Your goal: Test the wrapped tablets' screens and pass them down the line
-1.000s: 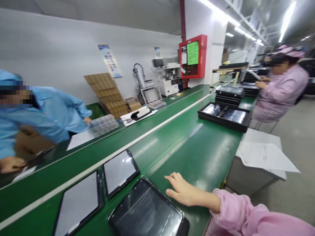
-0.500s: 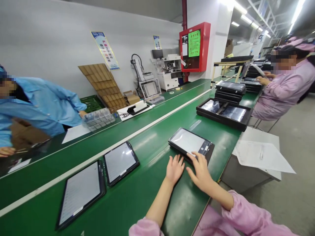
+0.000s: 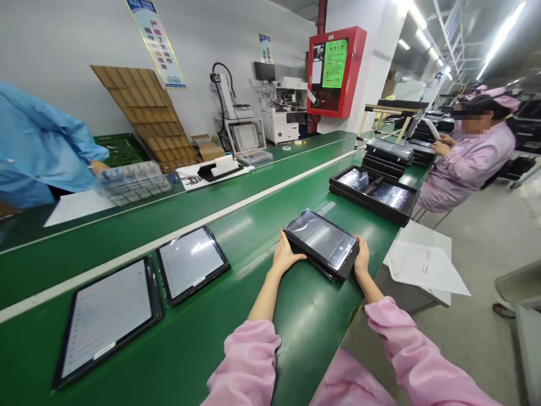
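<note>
A stack of black tablets (image 3: 322, 242) lies on the green conveyor belt (image 3: 253, 225) in front of me. My left hand (image 3: 284, 257) grips the stack's near left corner, fingers curled round the edge. My right hand (image 3: 362, 260) grips its right end, thumb on top. Both my sleeves are pink.
Two more tablets (image 3: 192, 269) (image 3: 107, 316) lie on the belt to my left. A black tray (image 3: 374, 194) with bagged parts and stacked trays (image 3: 389, 155) sit farther along. Papers (image 3: 425, 265) lie on a side table. A person in pink (image 3: 465, 163) sits right; a person in blue (image 3: 38, 146) stands left.
My hands went from resting flat beside the tablet stack to gripping its two ends. The camera view also swung left and down.
</note>
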{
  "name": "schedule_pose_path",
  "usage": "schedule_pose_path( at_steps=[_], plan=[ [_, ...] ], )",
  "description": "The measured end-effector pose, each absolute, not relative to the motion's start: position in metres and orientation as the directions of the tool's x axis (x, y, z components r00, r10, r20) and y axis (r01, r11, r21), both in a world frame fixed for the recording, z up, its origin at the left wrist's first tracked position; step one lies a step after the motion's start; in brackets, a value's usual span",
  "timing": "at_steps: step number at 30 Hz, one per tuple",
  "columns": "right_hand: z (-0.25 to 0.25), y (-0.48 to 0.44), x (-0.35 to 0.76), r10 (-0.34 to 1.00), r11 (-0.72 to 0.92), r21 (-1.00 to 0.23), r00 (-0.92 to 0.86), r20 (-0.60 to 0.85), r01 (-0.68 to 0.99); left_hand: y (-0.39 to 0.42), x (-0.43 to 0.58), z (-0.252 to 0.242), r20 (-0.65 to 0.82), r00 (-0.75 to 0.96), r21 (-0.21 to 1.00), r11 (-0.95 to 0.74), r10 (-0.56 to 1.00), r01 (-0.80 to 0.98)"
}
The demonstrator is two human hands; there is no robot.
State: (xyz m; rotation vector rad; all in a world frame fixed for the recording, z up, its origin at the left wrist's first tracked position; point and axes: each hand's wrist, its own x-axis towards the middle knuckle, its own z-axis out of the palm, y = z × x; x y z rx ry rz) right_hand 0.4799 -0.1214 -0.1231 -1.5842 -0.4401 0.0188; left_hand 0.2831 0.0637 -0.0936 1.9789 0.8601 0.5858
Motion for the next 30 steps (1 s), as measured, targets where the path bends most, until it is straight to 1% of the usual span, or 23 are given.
schedule_pose_path(
  at_steps=[3,7,9,14,18,21,25,28,30],
  plan=[
    [-0.128,-0.124,0.463,0.281,0.025,-0.967,0.927,0.249,0.252,0.064,0.287,-0.096,0.073,0.633,0.858,-0.372,0.770,0.354],
    [-0.137,-0.132,0.449,0.331,0.061,-0.974,0.916,0.227,0.219,0.069,0.285,-0.097,0.109,0.623,0.856,-0.392,0.774,0.337],
    [-0.141,-0.133,0.454,0.331,0.074,-0.981,0.923,0.194,0.180,0.072,0.284,-0.098,0.117,0.627,0.855,-0.400,0.770,0.331],
    [-0.146,-0.126,0.489,0.312,0.113,-0.993,0.947,0.073,0.039,0.077,0.286,-0.102,0.078,0.692,0.877,-0.379,0.718,0.294],
    [-0.148,-0.120,0.497,0.346,0.154,-0.988,0.937,0.052,-0.002,0.077,0.289,-0.109,0.066,0.698,0.893,-0.354,0.713,0.278],
    [-0.148,-0.116,0.490,0.337,0.164,-0.986,0.937,0.088,0.033,0.076,0.291,-0.114,0.109,0.655,0.888,-0.370,0.747,0.274],
    [-0.141,-0.107,0.497,0.249,0.099,-0.984,0.954,0.169,0.149,0.073,0.297,-0.122,0.146,0.579,0.837,-0.411,0.802,0.360],
    [-0.126,-0.110,0.504,0.201,-0.006,-0.954,0.935,0.293,0.301,0.066,0.308,-0.127,0.163,0.538,0.794,-0.434,0.827,0.426],
    [-0.118,-0.118,0.493,0.209,-0.083,-0.888,0.879,0.429,0.453,0.060,0.319,-0.130,0.179,0.530,0.777,-0.449,0.829,0.441]
  ],
)
